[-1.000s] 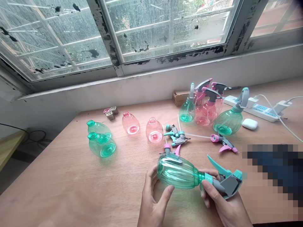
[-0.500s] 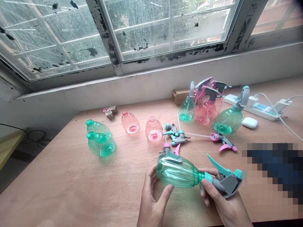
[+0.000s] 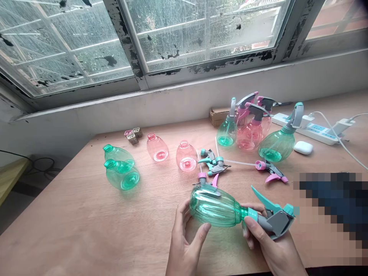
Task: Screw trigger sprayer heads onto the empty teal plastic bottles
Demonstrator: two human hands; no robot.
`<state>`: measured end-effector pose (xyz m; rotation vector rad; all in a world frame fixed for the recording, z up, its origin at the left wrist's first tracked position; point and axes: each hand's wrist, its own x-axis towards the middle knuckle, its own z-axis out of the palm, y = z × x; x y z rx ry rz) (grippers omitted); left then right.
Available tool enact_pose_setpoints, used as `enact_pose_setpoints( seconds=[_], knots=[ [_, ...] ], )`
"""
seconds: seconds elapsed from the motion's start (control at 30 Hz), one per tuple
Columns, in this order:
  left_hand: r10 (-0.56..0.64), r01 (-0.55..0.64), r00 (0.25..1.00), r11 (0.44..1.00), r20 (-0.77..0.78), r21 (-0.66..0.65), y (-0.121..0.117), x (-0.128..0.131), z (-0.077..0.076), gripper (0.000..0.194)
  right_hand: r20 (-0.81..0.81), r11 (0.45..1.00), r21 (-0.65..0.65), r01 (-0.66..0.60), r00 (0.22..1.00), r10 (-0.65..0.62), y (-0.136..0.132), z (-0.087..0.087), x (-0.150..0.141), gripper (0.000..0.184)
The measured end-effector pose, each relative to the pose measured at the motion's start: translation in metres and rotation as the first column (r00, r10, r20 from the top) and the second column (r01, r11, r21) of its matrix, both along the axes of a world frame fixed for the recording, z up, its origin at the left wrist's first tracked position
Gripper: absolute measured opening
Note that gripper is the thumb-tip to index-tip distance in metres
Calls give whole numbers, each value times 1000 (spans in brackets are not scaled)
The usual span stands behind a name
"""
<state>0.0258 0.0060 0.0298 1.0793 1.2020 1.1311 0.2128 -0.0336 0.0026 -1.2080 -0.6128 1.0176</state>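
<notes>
A clear green spray bottle (image 3: 215,209) lies tilted on its side between my hands, its neck to the right. My left hand (image 3: 186,243) cups the bottle's base, thumb along the near side and fingers behind. My right hand (image 3: 274,245) is closed around the turquoise collar of the grey-and-turquoise spray head (image 3: 278,222), with the thumb on top of the collar. The head sits at the bottle's mouth; how tightly it is joined I cannot tell. Just behind the bottle's base is a loose pink-collared spray head (image 3: 202,177), partly hidden by it.
Two green bottles (image 3: 123,176) and two pink bottles (image 3: 186,157) without heads stand on the wooden table. Loose turquoise spray heads (image 3: 217,165) and a pink one (image 3: 271,170) lie mid-table. Several bottles with heads (image 3: 250,134), a power strip (image 3: 324,134) and a white case (image 3: 303,147) are behind.
My hands keep the same hold on the bottle and spray head. The whole view has shifted very slightly; nothing on the table has moved.
</notes>
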Motion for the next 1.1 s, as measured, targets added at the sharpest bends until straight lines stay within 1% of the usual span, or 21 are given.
enact_pose_setpoints(
  seconds=[0.23, 0.4, 0.67, 0.97, 1.1],
  knots=[
    [-15, 15, 1000, 1000, -7, 4, 0, -1, -3, 54, -14, 1000, 7, -21, 1000, 21, -1, -3, 2, 33],
    [9, -9, 1000, 1000, -11, 9, 0, -1, -6, 55, -14, 1000, -8, -17, 1000, 17, -1, -3, 2, 36],
    [-31, 31, 999, 999, -15, 8, 0, -2, -5, 53, -18, 1000, 7, -6, 1000, 7, 0, 0, 1, 33],
    [-6, 6, 1000, 1000, -4, 12, 0, -1, -4, 52, 1, 1000, -13, -10, 1000, 10, 0, 2, 1, 34],
    [-13, 13, 1000, 1000, -2, 13, 1, -1, -4, 53, 2, 1000, -12, -16, 1000, 17, 0, 1, 2, 33]
  ],
)
